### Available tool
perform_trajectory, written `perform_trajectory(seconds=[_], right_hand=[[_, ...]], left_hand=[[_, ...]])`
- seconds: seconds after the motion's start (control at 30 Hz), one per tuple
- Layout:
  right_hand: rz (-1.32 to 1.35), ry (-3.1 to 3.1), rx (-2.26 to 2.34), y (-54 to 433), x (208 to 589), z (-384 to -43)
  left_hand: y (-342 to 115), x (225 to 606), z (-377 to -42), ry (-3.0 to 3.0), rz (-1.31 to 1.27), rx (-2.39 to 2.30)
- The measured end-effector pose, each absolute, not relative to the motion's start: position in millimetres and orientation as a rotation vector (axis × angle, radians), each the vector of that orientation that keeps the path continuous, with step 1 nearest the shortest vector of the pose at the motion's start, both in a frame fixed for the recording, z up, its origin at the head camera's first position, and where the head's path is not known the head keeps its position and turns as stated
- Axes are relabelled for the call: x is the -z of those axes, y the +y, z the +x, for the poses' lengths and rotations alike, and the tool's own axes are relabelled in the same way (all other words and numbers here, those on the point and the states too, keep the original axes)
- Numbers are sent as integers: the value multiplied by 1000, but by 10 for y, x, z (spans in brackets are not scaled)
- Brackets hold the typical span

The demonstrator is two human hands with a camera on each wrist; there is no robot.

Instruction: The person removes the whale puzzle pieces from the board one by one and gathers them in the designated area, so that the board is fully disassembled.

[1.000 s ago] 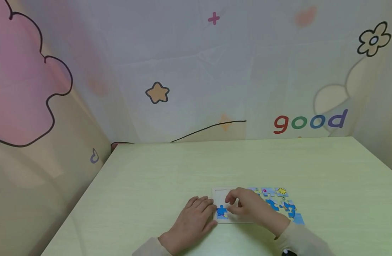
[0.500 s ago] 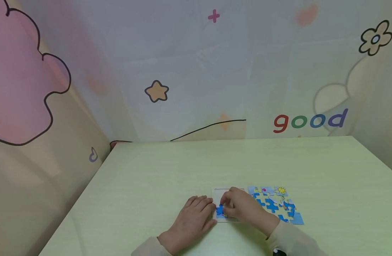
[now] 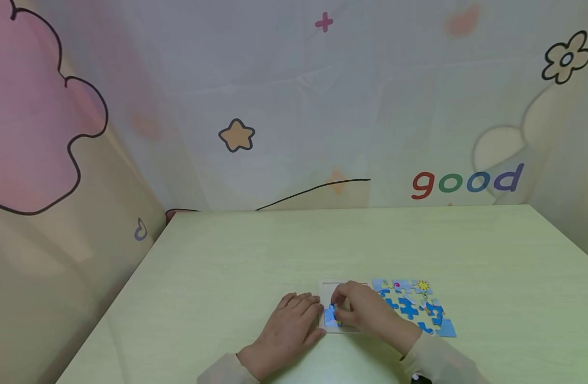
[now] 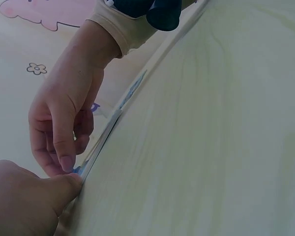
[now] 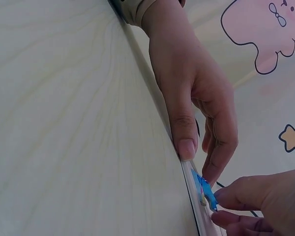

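Note:
A blue jigsaw puzzle piece [image 3: 329, 316] sits in the near left corner of the pale puzzle tray [image 3: 328, 292]. My right hand [image 3: 365, 312] pinches its right side between thumb and fingers. From the right wrist, the piece [image 5: 201, 184] looks tilted, one edge up in the right fingers [image 5: 246, 192]. My left hand [image 3: 291, 329] lies beside the tray, fingers extended, the fingertips touching its left edge. Its thumb [image 5: 187, 147] rests on the rim near the corner. The right hand covers part of the tray.
Several loose puzzle pieces [image 3: 409, 308], mostly blue, lie to the right of the tray, one with a yellow sun [image 3: 423, 286]. Pale green tabletop [image 3: 255, 256] surrounds them. A printed cloth backdrop [image 3: 294, 106] stands behind the table.
My right hand has moved left onto the corner piece and taken hold of it. The piece now looks lighter and tilted. The left hand has stayed in place.

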State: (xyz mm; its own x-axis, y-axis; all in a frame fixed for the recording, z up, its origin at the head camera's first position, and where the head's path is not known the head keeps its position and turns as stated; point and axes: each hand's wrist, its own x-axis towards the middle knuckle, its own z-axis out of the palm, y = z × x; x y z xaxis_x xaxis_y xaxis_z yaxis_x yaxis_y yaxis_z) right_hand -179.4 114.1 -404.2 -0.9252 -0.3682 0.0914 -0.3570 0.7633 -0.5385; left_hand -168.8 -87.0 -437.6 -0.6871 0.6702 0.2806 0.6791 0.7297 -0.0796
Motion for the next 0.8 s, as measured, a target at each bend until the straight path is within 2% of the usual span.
perform_trajectory(seconds=[0.4,0.57,0.8], right_hand=[[-540,2814,1075,1148,4068,-1820],[-597,2796,1167,1191,4053,-1826],[-614,2816,1191,1297,3914,-1807]], left_hand=[[-864,4366,-1686,-2672,-1058,57],[-865,4374,-1688,-2651,-1055,56],[-863,4388,-1694,-2652,-1046,43]])
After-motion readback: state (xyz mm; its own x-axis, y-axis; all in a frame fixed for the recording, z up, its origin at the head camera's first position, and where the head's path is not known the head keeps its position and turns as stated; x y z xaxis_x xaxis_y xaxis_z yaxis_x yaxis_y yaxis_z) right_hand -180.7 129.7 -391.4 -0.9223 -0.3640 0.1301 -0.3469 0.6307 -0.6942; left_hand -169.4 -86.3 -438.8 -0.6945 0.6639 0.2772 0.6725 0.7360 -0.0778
